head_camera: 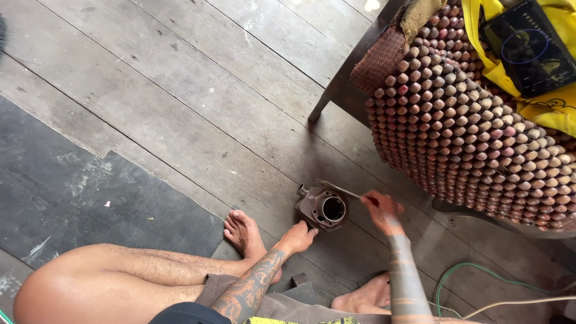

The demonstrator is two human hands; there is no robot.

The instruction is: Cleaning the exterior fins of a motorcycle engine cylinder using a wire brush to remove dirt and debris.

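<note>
A round brown metal engine part (323,207) with a hollow bore stands on the wooden floor in front of my feet. My left hand (297,236) rests against its lower left side, steadying it. My right hand (380,208) is closed on a thin metal tool (340,189) whose tip lies across the top edge of the part. A bare foot (245,233) lies just left of the part, another (366,296) below my right forearm.
A chair covered with a brown beaded seat mat (468,120) stands at the right, its leg (318,109) on the floor. A yellow cloth (552,102) and a dark flat device (531,48) lie on it. A dark mat (78,192) covers the left floor. Green and white cables (480,288) run at lower right.
</note>
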